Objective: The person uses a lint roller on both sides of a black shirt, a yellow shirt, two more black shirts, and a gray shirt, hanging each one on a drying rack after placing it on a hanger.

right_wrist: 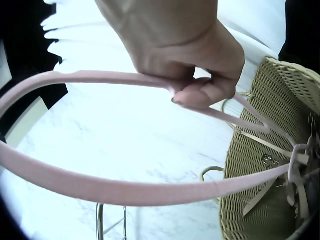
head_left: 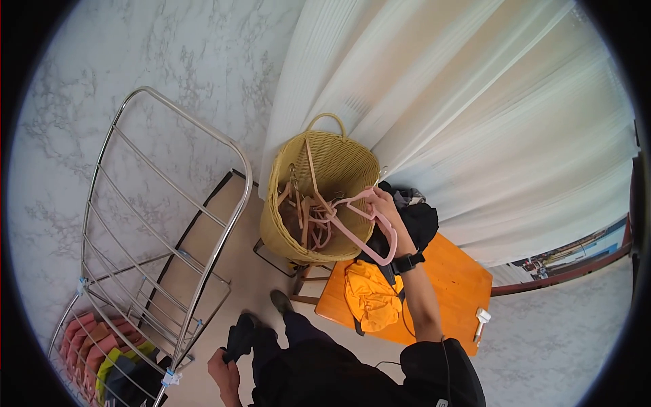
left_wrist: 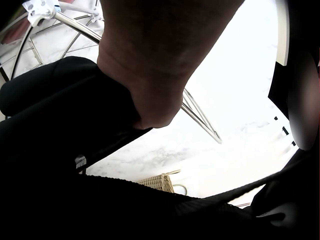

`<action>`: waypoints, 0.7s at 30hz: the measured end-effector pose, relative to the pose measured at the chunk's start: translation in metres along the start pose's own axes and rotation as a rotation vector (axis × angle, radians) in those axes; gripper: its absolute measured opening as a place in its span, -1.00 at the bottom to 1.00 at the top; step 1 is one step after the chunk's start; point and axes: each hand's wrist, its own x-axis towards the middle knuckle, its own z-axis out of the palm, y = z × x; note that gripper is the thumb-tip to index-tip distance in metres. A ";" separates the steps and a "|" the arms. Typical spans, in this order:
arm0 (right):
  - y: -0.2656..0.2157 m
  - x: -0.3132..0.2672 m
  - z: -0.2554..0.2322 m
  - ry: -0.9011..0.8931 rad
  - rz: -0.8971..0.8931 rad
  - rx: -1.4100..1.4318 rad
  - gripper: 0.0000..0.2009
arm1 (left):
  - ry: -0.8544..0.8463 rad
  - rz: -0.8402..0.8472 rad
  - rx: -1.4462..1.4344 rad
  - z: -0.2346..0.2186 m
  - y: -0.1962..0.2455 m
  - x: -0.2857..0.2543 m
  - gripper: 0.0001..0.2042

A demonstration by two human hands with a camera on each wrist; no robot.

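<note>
Wicker basket (head_left: pixel 274 227), one: yellowish, open-topped, with an upright loop handle; stands before a white curtain (head_left: pixel 441 102). Contents: several hangers, jumbled; tan hangers (head_left: pixel 314 169), one leaning up the inner wall, and pink hangers (head_left: pixel 322 239) lower down; exact count not legible.

Pink hanger (right_wrist: pixel 120 192), one: in the right hand (head_left: pixel 381 202), fingers and thumb clamped on its frame; near end outside the rim, far end over the basket's mouth, among the other hangers; whether it touches them cannot be told.

Black cloth (head_left: pixel 239 338), one: hangs from the left hand (head_left: pixel 222 370), fingers curled on it, tips largely hidden.

Orange table (head_left: pixel 468 271), one: beside the basket; bears a crumpled yellow-orange cloth (head_left: pixel 371 297) and dark garments (head_left: pixel 420 227).

Metal rack (head_left: pixel 190 120), one: left of the basket; pink garments (head_left: pixel 85 346) show through its bars.
</note>
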 end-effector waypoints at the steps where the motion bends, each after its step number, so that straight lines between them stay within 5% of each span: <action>1: 0.008 0.001 -0.005 -0.001 0.004 0.061 -0.65 | 0.000 0.005 0.003 -0.001 0.003 0.001 -0.91; 4: 0.027 0.002 -0.012 0.024 0.030 0.154 -0.61 | -0.057 -0.021 0.061 0.002 0.006 0.007 -0.88; 11: 0.082 0.030 -0.002 0.021 0.074 -0.138 -0.74 | -0.103 0.028 0.088 0.016 0.007 0.014 -0.90; 16: 0.077 0.043 0.000 -0.044 0.210 -0.309 -0.85 | -0.072 0.036 0.117 0.018 0.004 0.011 -0.93; 21: 0.082 0.059 -0.018 -0.017 0.262 -0.111 -0.90 | -0.060 0.061 0.123 0.019 0.002 0.009 -0.94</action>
